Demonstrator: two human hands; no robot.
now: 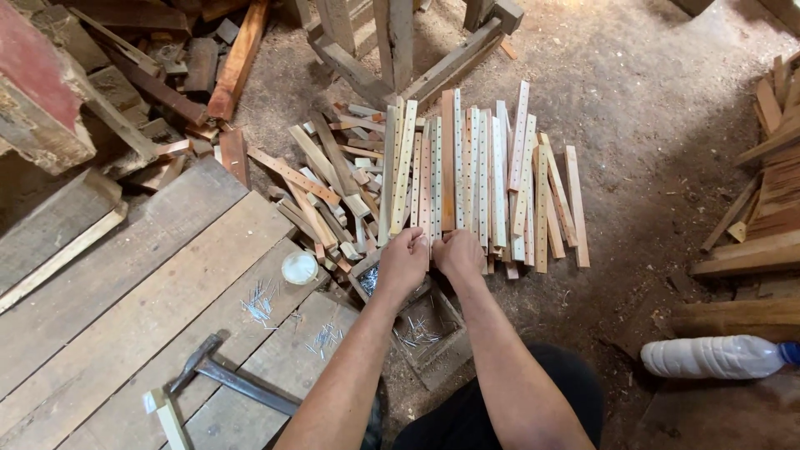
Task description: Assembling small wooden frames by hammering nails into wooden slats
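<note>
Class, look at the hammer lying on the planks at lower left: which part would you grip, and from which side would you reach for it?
Grip the hammer by its dark handle, likely near the free lower-right end. The head points upper left, and the handle lies flat and uncovered on the planks, so come down from above.

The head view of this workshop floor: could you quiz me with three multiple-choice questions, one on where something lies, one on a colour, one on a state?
1. Where does the hammer lie?
A. on the planks at lower left
B. on the slat pile
C. beside the bottle

2. What colour is the cap of the plastic bottle?
A. red
B. blue
C. yellow

3. How are the two hands placed?
A. one raised in the air
B. both on the hammer
C. both at the near ends of the wooden slats

Answers: 1 A, the hammer rests on the planks near scattered nails. 2 B, its cap at the right edge is blue. 3 C, the left hand and right hand sit side by side on the slat ends.
</note>
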